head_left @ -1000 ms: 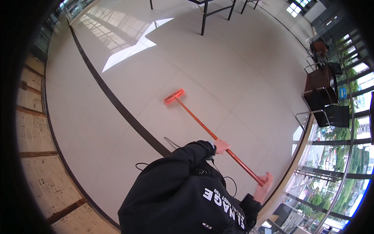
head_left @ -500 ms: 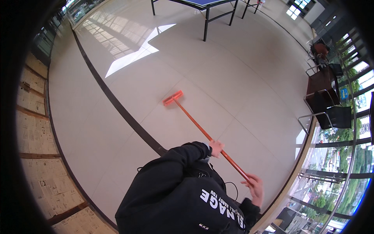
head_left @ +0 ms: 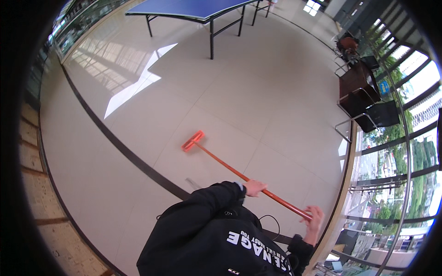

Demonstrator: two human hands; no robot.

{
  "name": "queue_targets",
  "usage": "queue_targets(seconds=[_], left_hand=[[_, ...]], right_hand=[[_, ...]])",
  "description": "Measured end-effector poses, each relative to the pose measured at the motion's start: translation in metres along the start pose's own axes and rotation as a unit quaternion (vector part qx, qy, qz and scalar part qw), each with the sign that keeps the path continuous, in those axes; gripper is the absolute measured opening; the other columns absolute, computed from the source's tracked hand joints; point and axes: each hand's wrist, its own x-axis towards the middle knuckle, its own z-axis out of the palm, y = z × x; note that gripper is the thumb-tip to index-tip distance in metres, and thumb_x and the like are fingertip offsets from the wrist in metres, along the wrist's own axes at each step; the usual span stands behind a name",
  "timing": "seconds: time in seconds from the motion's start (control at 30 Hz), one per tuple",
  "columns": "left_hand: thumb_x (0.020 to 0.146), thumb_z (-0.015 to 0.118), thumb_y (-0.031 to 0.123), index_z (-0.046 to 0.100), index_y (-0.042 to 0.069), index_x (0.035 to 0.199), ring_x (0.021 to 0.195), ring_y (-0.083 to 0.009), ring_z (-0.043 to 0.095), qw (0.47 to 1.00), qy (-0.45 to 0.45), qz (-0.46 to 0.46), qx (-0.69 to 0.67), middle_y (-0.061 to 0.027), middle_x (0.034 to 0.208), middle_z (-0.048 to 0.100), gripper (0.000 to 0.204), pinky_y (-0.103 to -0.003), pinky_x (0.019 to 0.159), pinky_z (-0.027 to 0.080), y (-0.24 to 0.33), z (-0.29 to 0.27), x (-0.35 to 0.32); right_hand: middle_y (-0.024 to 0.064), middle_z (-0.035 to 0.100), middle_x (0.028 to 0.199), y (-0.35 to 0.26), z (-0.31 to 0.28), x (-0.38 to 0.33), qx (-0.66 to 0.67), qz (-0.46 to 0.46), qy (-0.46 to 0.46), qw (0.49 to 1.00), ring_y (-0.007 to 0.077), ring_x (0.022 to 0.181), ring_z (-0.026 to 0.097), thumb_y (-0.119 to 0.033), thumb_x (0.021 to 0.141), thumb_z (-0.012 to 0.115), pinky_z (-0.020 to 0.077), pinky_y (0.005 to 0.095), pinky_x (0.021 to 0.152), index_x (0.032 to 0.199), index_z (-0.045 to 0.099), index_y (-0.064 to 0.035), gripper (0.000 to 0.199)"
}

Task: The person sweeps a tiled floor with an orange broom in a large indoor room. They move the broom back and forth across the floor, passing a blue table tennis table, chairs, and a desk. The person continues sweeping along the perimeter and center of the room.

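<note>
On the pale tiled floor [head_left: 276, 115], beside a dark band [head_left: 133, 158], the orange head [head_left: 193, 140] of my broom [head_left: 225, 164] rested, its reddish handle [head_left: 282, 200] slanting back toward me. My left hand [head_left: 254, 187] was wrapped round the handle partway along; my right hand [head_left: 314, 221] touched its upper end with some fingers spread, and I could not tell whether it gripped there. The step in hand appeared to be guiding the head over the tiles, the left hand steering and the right controlling the end (a reading from posture alone). The next move seemed to call for both hands to act together, with the head held flat and the right palm settled firmly on the handle's end. Of possible containers, a dark brown box-like desk [head_left: 357, 80] stood well apart, near a black chair [head_left: 384, 114]; its inside was hidden, so I could not tell what it held. Beyond the head, a blue-topped table [head_left: 189, 8] stood on dark legs.
</note>
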Motion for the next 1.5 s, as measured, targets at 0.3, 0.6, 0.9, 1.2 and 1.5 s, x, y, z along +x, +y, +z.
queue_targets(seconds=[0.3, 0.6, 0.9, 1.2, 1.5], left_hand=[[0.072, 0.071, 0.033, 0.026, 0.016, 0.133, 0.116, -0.0403, 0.041, 0.975, 0.023, -0.204, 0.087, -0.0208, 0.123, 0.044, 0.078, -0.054, 0.094, 0.033, -0.071, 0.002, -0.072], [0.077, 0.065, 0.041, 0.02, 0.014, 0.139, 0.125, -0.0366, 0.036, 0.995, -0.079, 0.044, 0.035, -0.0186, 0.133, 0.038, 0.081, -0.054, 0.098, 0.032, 0.054, 0.021, 0.026], [0.075, 0.069, 0.024, 0.029, 0.014, 0.132, 0.112, -0.0323, 0.046, 0.951, -0.233, 0.201, -0.024, -0.0133, 0.116, 0.049, 0.07, -0.048, 0.091, 0.037, 0.174, 0.078, 0.078], [0.076, 0.069, 0.03, 0.033, 0.018, 0.132, 0.104, -0.0288, 0.048, 0.952, -0.233, 0.198, 0.027, -0.0092, 0.106, 0.05, 0.068, -0.044, 0.087, 0.038, 0.172, 0.142, 0.08], [0.074, 0.071, 0.02, 0.035, 0.015, 0.132, 0.098, -0.0231, 0.051, 0.913, -0.225, 0.339, 0.021, -0.004, 0.099, 0.052, 0.068, -0.04, 0.085, 0.037, 0.294, 0.223, 0.104]], right_hand=[[0.0098, 0.063, 0.074, 0.054, 0.065, -0.018, -0.011, 0.021, -0.158, 0.987, 0.0119, 0.052, 0.06, 0.0, 0.085, 0.051, 0.0435, 0.0196, 0.043, 0.095, 0.064, 0.0046, 0.017], [0.0145, 0.067, 0.076, -0.011, -0.053, -0.089, 0.014, -0.04, 0.139, 0.989, 0.0109, 0.047, 0.055, -0.002, 0.088, 0.048, 0.0434, 0.0206, 0.04, 0.096, 0.061, 0.0039, 0.016], [0.0042, 0.048, 0.056, -0.005, -0.11, -0.191, 0.06, -0.256, 0.445, 0.856, 0.0106, 0.052, 0.05, -0.019, 0.095, 0.044, 0.0429, 0.0251, 0.057, 0.084, 0.061, 0.0016, 0.029], [-0.0002, 0.036, 0.047, 0.081, -0.139, -0.211, 0.386, -0.294, 0.35, 0.801, 0.0121, 0.045, 0.038, -0.026, 0.096, 0.036, 0.0388, 0.0302, 0.059, 0.068, 0.049, -0.0055, 0.038], [-0.0044, 0.03, 0.044, 0.11, -0.227, -0.298, 0.349, -0.319, 0.444, 0.762, 0.0083, 0.04, 0.028, -0.022, 0.094, 0.037, 0.0337, 0.0273, 0.049, 0.062, 0.045, -0.0093, 0.036]])
